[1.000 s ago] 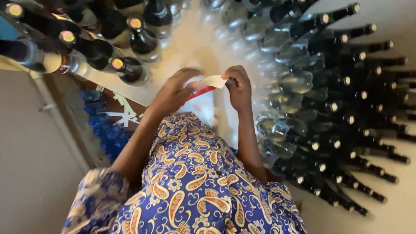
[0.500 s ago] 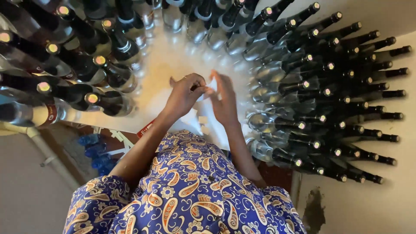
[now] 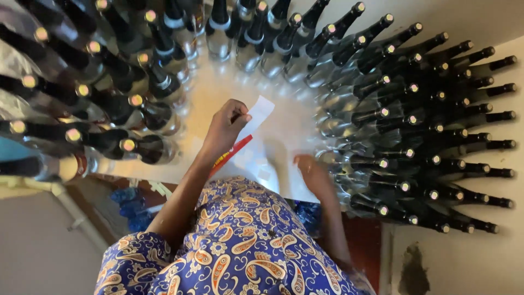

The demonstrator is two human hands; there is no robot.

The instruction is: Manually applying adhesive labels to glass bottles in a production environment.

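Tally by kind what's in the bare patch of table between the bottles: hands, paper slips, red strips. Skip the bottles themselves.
Hands: 2 (left hand pinching the slip, right hand blurred, low over the table)
White paper slip: 1
Red strip: 1
Total: 4

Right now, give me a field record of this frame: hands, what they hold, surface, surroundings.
left hand: raised over the table, pinching a white paper strip
right hand: blurred, low near the table's front edge, next to the right-side bottles; holds nothing visible
table: white top, bare patch in the middle
bottles: dark-capped glass bottles crowded left, back and right
red strip: under the left wrist
clothing: blue paisley fabric
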